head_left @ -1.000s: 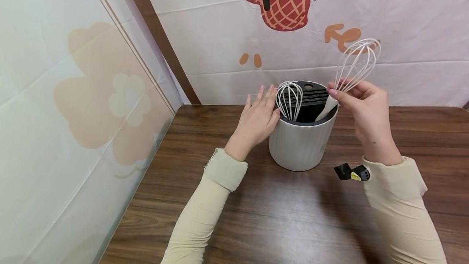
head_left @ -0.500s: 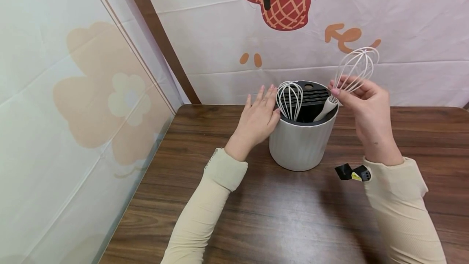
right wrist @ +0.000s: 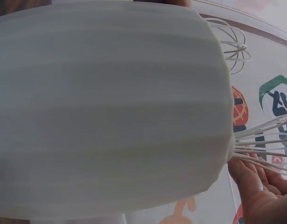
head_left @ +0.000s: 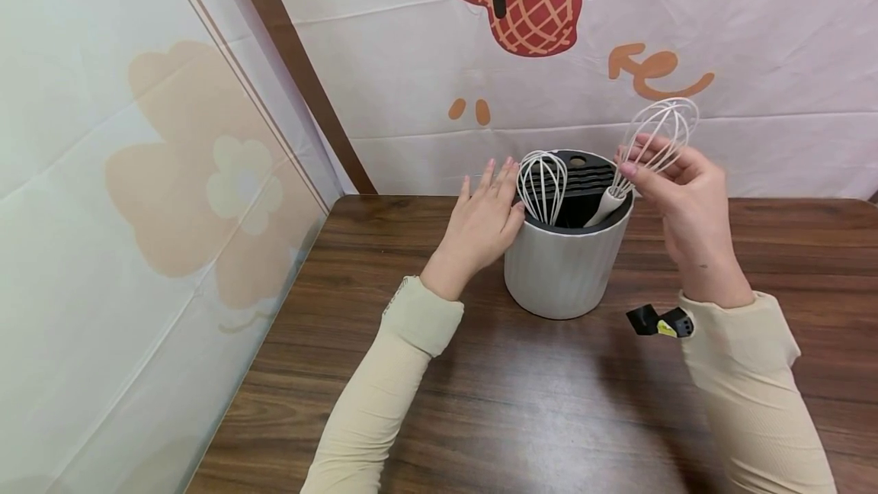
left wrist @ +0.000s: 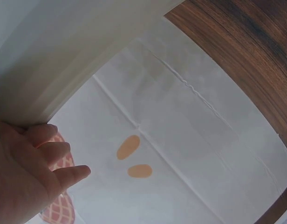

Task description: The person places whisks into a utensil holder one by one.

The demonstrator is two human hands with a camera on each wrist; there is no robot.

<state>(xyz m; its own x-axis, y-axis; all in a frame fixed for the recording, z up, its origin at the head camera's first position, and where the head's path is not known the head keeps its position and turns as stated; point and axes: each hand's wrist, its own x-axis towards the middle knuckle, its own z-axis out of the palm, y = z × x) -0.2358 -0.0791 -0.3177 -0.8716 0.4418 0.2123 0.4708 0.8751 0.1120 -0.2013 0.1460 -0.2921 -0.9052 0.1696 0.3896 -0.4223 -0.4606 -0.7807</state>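
A white ribbed utensil holder (head_left: pixel 559 277) with a black slotted insert stands on the table. My left hand (head_left: pixel 482 219) rests on its left rim with fingers straight; in the left wrist view the fingers (left wrist: pixel 71 175) lie extended beside the holder's wall. One white whisk (head_left: pixel 542 189) stands in the holder at the left, wires up. At the right side my right hand (head_left: pixel 686 200) pinches a second whisk (head_left: pixel 661 132) by its wires, between thumb and fingers. Its handle points down inside the opening, tilted, and the lower end is hidden. In the right wrist view the holder's wall (right wrist: pixel 111 107) fills most of the frame.
The holder is near the back edge of the brown wooden table (head_left: pixel 514 402). Right behind hangs a white printed cloth (head_left: pixel 405 59), and another printed cloth (head_left: pixel 89 250) hangs along the left edge. A small black device (head_left: pixel 658 322) is at the right cuff.
The right hand's whisk has come lower, its handle sinking further into the holder and its wire head dropping slightly leftward. My left hand has stayed at the rim.
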